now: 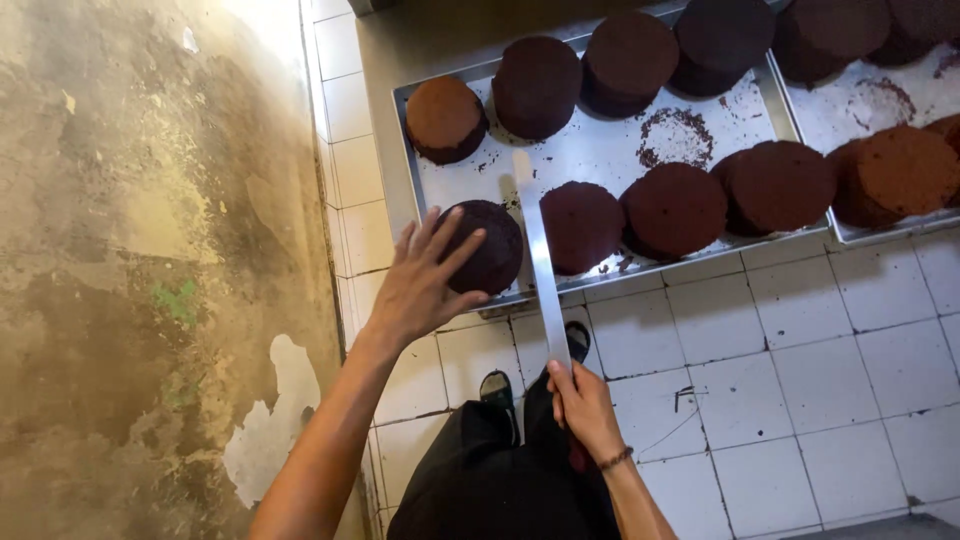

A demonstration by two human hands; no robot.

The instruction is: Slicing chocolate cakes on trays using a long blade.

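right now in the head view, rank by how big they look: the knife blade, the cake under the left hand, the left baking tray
1. left baking tray
2. knife blade, long but narrow
3. round dark cake under the left hand; partly covered, so blade versus cake is unsure.

Left hand (pixel 420 285) on dark cake (pixel 487 245), right hand (pixel 583 405) gripping knife (pixel 541 265) (long-bladed)

There are 11 round chocolate cakes (pixel 674 208) (some cut off), 2 metal trays (pixel 600 150), 1 long knife (pixel 541 262).
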